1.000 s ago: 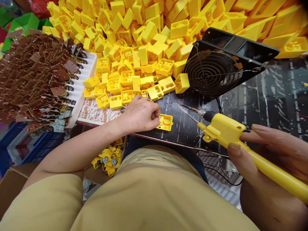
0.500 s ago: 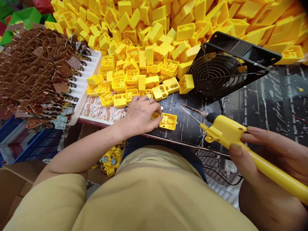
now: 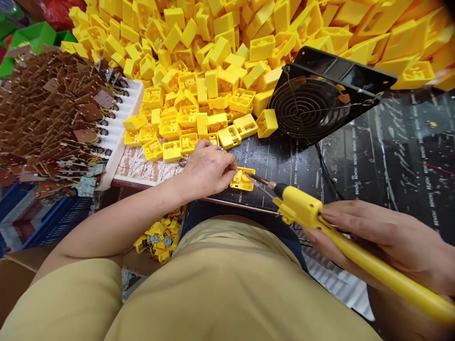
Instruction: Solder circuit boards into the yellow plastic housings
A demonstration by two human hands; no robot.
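Head view: the right hand (image 3: 377,229) clasped a soldering iron (image 3: 301,206), its tip at a yellow casing (image 3: 239,183) by the front edge of the surface (image 3: 277,163); the left hand (image 3: 209,166) curled alongside, hold unclear.

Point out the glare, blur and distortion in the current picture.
In the head view, pale glare lies on the black mat right of the fan; in the same view, cases at upper right look stretched and soft, the upper right corner darkens, and the right hand looms large.
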